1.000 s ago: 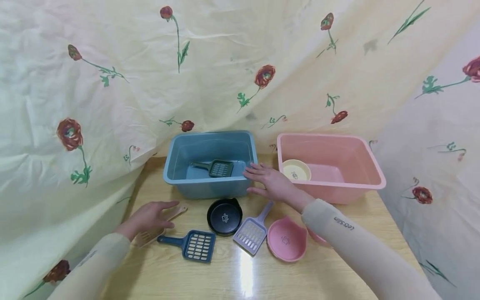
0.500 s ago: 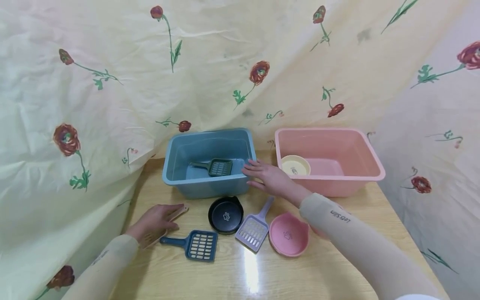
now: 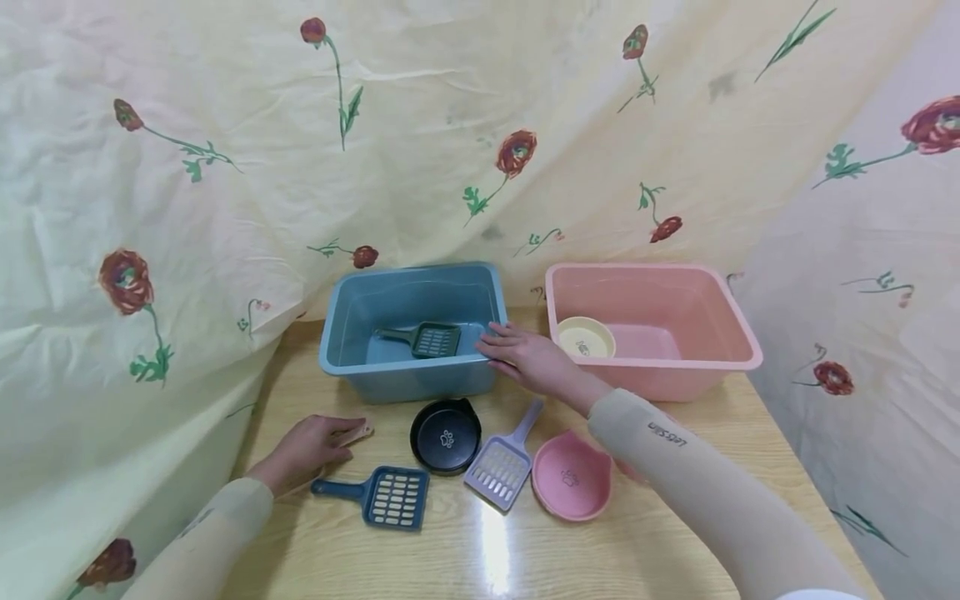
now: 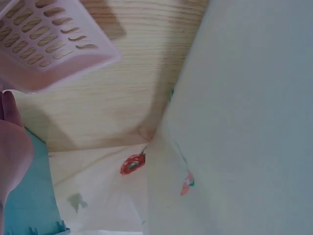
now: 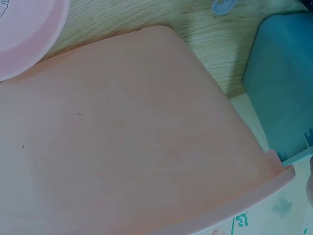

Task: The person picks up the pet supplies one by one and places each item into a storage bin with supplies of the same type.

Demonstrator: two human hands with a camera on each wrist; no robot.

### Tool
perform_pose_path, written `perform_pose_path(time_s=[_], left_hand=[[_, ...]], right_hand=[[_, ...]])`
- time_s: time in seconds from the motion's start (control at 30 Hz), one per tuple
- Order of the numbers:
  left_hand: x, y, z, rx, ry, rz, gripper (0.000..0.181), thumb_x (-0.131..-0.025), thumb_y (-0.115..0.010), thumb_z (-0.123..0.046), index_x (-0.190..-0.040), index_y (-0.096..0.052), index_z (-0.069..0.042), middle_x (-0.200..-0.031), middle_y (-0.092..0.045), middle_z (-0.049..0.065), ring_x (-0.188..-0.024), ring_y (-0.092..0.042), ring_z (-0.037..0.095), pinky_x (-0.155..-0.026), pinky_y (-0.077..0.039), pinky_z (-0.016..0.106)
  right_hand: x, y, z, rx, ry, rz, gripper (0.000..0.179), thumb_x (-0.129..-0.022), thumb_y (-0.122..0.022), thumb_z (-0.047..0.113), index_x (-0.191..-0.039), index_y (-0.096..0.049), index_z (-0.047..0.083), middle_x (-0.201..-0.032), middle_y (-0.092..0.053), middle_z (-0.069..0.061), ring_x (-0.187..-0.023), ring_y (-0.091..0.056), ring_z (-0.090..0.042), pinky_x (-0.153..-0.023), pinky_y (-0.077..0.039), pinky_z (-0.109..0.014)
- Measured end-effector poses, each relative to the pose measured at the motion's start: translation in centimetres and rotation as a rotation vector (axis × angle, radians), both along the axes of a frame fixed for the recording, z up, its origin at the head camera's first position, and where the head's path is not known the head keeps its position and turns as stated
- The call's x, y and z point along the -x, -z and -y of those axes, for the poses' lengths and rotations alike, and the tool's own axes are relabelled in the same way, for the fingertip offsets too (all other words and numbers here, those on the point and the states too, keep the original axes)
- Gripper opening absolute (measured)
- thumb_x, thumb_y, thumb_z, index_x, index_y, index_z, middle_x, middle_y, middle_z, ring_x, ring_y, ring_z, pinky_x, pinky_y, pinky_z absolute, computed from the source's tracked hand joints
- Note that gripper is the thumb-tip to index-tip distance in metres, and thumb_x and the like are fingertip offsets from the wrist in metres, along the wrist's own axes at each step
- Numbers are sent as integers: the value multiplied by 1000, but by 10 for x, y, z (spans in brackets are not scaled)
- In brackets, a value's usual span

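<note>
In the head view my left hand grips a pale pink litter scoop at the left of the table, the handle's end showing past the fingertips. Its slotted basket fills the upper left of the left wrist view. My right hand lies with fingers extended at the right front corner of the blue bin, holding nothing. Inside that bin is a dark green scoop. A navy scoop lies just right of my left hand.
A pink bin with a cream bowl inside stands at the right. In front are a black bowl, a lilac scoop and a pink bowl. Another pink dish is mostly hidden under my right forearm. Flowered cloth hangs behind.
My left hand has come down over the pale pink scoop, and its fingers have closed on the handle. The right hand has stayed at the blue bin's corner.
</note>
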State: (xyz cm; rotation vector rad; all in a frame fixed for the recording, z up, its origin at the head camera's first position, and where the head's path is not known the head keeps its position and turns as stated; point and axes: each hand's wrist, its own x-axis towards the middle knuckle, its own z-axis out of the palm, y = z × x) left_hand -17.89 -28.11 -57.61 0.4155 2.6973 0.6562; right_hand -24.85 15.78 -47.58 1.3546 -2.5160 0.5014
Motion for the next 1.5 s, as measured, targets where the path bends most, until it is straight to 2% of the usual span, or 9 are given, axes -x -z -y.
perform_pose_path(time_s=[0.1,0.3,0.43,0.57,0.67,0.8,0.97,1.2,1.5], left_hand=[[0,1,1,11,45,-37,51,-92,-85,-17,-141,-70,-13,-139,-73,7,-130,-66,35,-109,-52,60],[-2,1,2,41,189,-168,44,-94,-84,-17,-136,-74,-12,-129,-78,3,-116,-74,28,-100,-59,53],[-3,2,0,58,245,-202,41,-94,-84,-17,-134,-75,-13,-128,-78,1,-114,-75,25,-97,-61,49],[-3,1,-3,83,265,-211,39,-92,-85,-16,-130,-78,-14,-125,-79,1,-109,-77,23,-93,-62,47],[-4,1,-3,90,254,-209,37,-92,-85,-15,-129,-79,-15,-123,-80,0,-107,-77,22,-92,-63,46],[-5,0,-4,63,223,-183,36,-94,-84,-14,-129,-78,-15,-124,-79,0,-110,-77,23,-93,-63,46],[-6,-4,-8,22,226,-217,35,-95,-82,-13,-130,-78,-14,-123,-80,1,-109,-77,21,-91,-64,43],[-13,-21,-16,-27,244,-309,34,-95,-84,-11,-128,-79,-14,-122,-79,1,-108,-78,19,-88,-65,38],[-22,-53,-27,-121,381,-446,37,-92,-85,-8,-128,-79,-12,-122,-80,1,-106,-79,18,-85,-66,35]], right_hand=[[-1,1,1,-4,9,8,42,-99,-76,10,-140,-70,2,-140,-69,-18,-142,-57,-41,-119,-44,-57],[-1,1,2,-14,13,10,42,-99,-76,10,-141,-70,3,-140,-69,-17,-143,-56,-39,-120,-43,-55],[-1,-1,1,-21,21,3,42,-99,-76,10,-141,-69,3,-140,-69,-17,-141,-57,-40,-120,-43,-55],[-1,-2,1,-27,30,4,42,-100,-76,11,-141,-69,4,-141,-69,-17,-141,-57,-41,-121,-42,-55],[-1,-3,1,-35,34,6,42,-101,-75,13,-142,-69,5,-142,-69,-16,-142,-57,-40,-121,-42,-54],[-1,-2,2,-40,28,7,41,-101,-75,13,-142,-69,4,-142,-69,-16,-141,-57,-41,-121,-42,-55],[0,-1,2,-47,34,-4,41,-101,-75,13,-141,-69,5,-141,-69,-16,-142,-58,-39,-120,-44,-54],[1,-1,3,-59,38,-2,41,-102,-74,14,-142,-69,5,-141,-69,-16,-143,-57,-38,-120,-43,-54],[2,-1,2,-45,38,2,42,-99,-76,10,-141,-69,4,-141,-69,-17,-141,-57,-40,-119,-45,-56]])
